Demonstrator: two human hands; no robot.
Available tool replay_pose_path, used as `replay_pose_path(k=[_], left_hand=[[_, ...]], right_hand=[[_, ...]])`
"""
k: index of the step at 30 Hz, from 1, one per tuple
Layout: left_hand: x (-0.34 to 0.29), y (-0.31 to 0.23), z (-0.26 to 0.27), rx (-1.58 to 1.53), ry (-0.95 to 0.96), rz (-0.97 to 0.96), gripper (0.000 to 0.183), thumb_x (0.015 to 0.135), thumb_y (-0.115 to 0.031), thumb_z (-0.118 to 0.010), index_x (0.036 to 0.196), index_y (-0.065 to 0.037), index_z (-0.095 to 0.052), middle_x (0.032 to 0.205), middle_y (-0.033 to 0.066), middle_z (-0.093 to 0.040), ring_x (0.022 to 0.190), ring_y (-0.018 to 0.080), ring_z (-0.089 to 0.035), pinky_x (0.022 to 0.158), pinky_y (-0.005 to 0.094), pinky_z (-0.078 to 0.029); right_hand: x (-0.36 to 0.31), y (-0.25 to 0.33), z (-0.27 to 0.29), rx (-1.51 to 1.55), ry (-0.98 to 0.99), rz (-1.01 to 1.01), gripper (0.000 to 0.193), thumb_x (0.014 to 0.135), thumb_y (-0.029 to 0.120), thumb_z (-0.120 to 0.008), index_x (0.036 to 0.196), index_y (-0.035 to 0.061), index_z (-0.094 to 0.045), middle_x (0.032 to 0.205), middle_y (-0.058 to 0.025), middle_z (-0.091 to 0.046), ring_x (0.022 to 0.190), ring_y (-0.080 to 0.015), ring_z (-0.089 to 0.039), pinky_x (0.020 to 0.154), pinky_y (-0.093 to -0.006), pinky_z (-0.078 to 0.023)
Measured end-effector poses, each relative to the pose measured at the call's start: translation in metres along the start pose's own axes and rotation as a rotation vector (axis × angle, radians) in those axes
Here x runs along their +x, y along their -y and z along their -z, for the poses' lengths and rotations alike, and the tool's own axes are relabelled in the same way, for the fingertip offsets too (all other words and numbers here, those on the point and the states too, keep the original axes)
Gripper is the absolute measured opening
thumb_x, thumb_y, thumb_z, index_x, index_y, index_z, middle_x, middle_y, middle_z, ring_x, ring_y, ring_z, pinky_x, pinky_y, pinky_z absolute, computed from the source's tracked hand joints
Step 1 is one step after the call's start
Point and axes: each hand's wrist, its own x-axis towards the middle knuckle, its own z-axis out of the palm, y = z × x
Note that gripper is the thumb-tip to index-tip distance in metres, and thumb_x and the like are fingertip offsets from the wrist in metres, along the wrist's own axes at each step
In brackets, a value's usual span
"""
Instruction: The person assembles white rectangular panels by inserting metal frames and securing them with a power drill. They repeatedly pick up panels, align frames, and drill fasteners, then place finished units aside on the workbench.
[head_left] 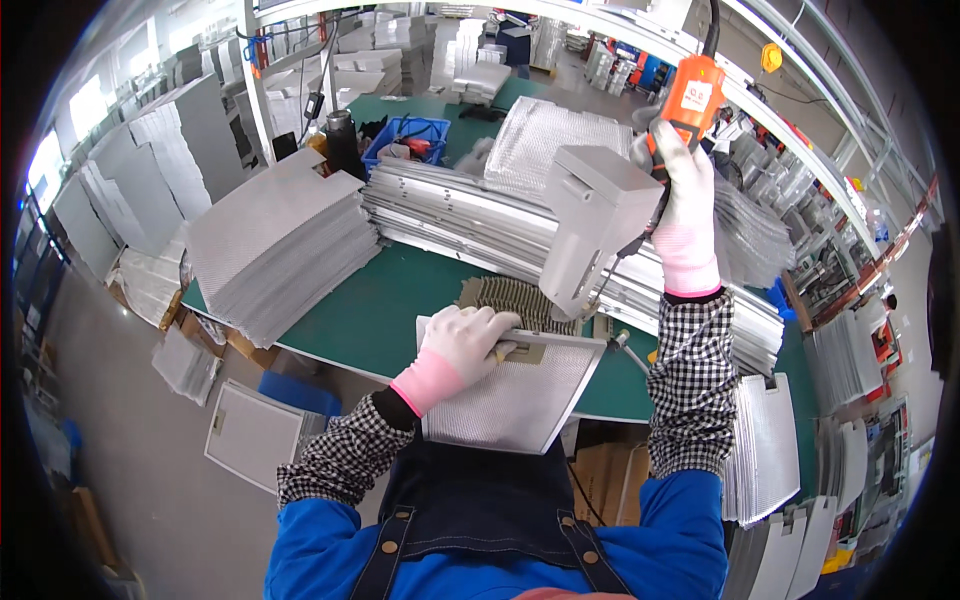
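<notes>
Over on the left we see a tall stack of grey mesh sheets (280, 245) sitting on the green worktable (400, 300), and a framed mesh panel (252, 435) lying on the floor below it. Moving in, the left hand (462, 345), in a white glove with a pink cuff, presses flat on the metal filter panel (520, 395) at the table's near edge, fingers spread over its top rim rather than wrapped around it. Just behind the panel we spot a small ribbed grey part (510, 297). Further back lie long bundles of metal strips (450, 215). On the right, the right hand (685, 195) is raised and closed tight around the orange handle of a hanging power tool (690, 95), whose boxy grey head (595, 225) hangs just above the panel's far edge.
</notes>
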Motion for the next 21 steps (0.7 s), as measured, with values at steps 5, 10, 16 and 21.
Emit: replay_pose_path(k=[5,10,16,21], left_hand=[[0.004,-0.003,-0.001,0.047,0.005,-0.045,0.029,0.080,-0.024,-0.076,0.108,-0.019,-0.069,0.077,0.0001,-0.061,0.073,0.0211,-0.064,0.071,0.0380,-0.049],[0.001,-0.007,0.004,0.047,-0.052,-0.049,0.025,0.077,-0.020,-0.078,0.101,-0.017,-0.072,0.078,-0.0001,-0.061,0.074,0.0202,-0.062,0.071,0.0377,-0.046],[-0.007,-0.010,0.018,0.041,-0.082,-0.040,0.031,0.069,-0.016,-0.082,0.099,-0.014,-0.072,0.071,0.0001,-0.060,0.066,0.0200,-0.061,0.066,0.0356,-0.046],[-0.005,-0.013,0.014,0.063,-0.055,-0.041,0.034,0.068,-0.018,-0.082,0.100,-0.013,-0.072,0.070,0.0005,-0.061,0.063,0.0205,-0.060,0.065,0.0349,-0.045]], right_hand=[[-0.001,-0.003,0.013,0.006,-0.054,-0.006,0.026,0.097,0.031,-0.067,0.106,0.0064,-0.064,0.083,0.0015,-0.061,0.074,-0.0062,-0.055,0.069,-0.0239,-0.045],[-0.014,0.012,-0.002,-0.092,0.004,-0.019,0.027,0.098,0.031,-0.066,0.106,0.0051,-0.062,0.076,0.0023,-0.059,0.065,-0.0056,-0.055,0.061,-0.0232,-0.045],[-0.020,0.014,0.032,-0.173,-0.006,-0.032,0.024,0.094,0.022,-0.068,0.106,0.0020,-0.061,0.070,0.0020,-0.057,0.057,-0.0050,-0.053,0.054,-0.0240,-0.044],[-0.030,0.011,0.069,-0.229,0.008,-0.043,0.031,0.094,0.025,-0.069,0.111,0.0019,-0.060,0.071,0.0019,-0.056,0.057,-0.0050,-0.052,0.054,-0.0244,-0.046]])
